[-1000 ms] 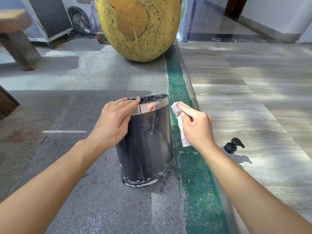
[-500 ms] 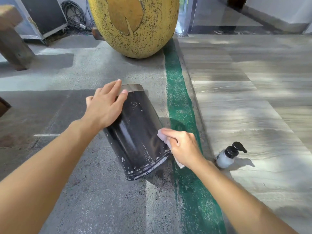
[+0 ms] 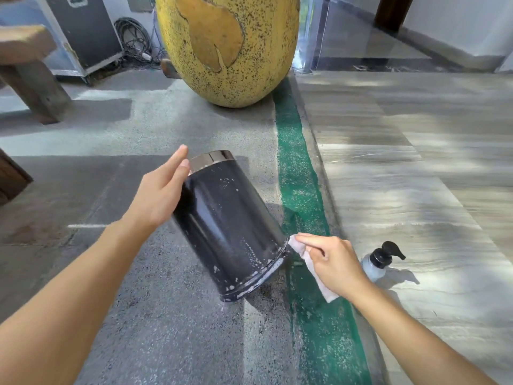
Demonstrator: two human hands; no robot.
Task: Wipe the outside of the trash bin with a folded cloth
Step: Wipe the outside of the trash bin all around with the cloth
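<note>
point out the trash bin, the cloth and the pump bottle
trash bin [image 3: 222, 223], head view, middle of its dark side wall
cloth [image 3: 329, 294], head view, loose lower corner below the hand
pump bottle [image 3: 373, 269], head view, clear body

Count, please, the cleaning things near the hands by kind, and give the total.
Trash bin: 1
Folded cloth: 1
Pump bottle: 1
Total: 3

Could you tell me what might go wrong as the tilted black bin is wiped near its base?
The tilted black metal trash bin balances on its bottom edge, steadied only by the left hand; it could slip. The right hand wiping with the white folded cloth could knock the nearby black-topped pump bottle.
</note>
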